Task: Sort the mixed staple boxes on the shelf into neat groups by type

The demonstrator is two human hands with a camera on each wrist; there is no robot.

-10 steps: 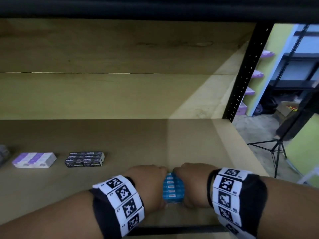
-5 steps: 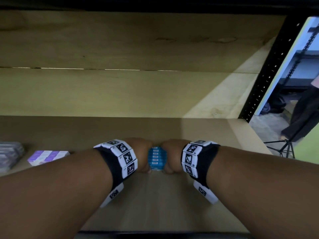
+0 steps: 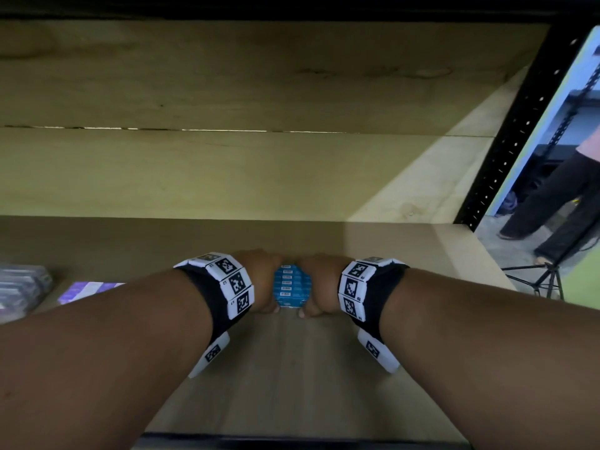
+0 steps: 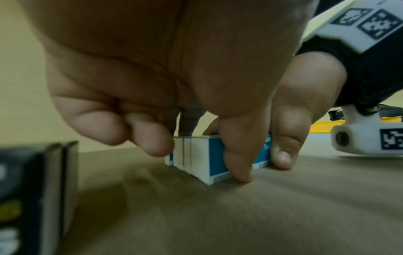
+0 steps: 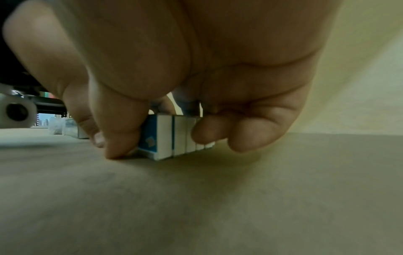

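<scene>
A row of several blue-and-white staple boxes point(image 3: 290, 289) stands on the wooden shelf board point(image 3: 292, 368), a little right of centre. My left hand point(image 3: 263, 282) grips its left side and my right hand point(image 3: 319, 287) its right side. In the left wrist view my left hand point(image 4: 196, 153) curls over the blue boxes point(image 4: 214, 155), thumb on the near blue face and fingers on the white ends. In the right wrist view my right hand point(image 5: 163, 138) holds the blue boxes point(image 5: 181, 136) the same way. The boxes rest on the board.
Purple-and-white boxes point(image 3: 87, 289) and a grey stack point(image 3: 19, 287) lie at the far left. Black boxes point(image 4: 32, 198) stand close to my left wrist. A black perforated post point(image 3: 519, 125) bounds the shelf on the right. Beyond it are a walking person point(image 3: 558, 190) and a tripod point(image 3: 548, 274).
Both hands have slid the blue row away from the front edge, deeper onto the shelf. My left forearm now hides the black boxes in the head view.
</scene>
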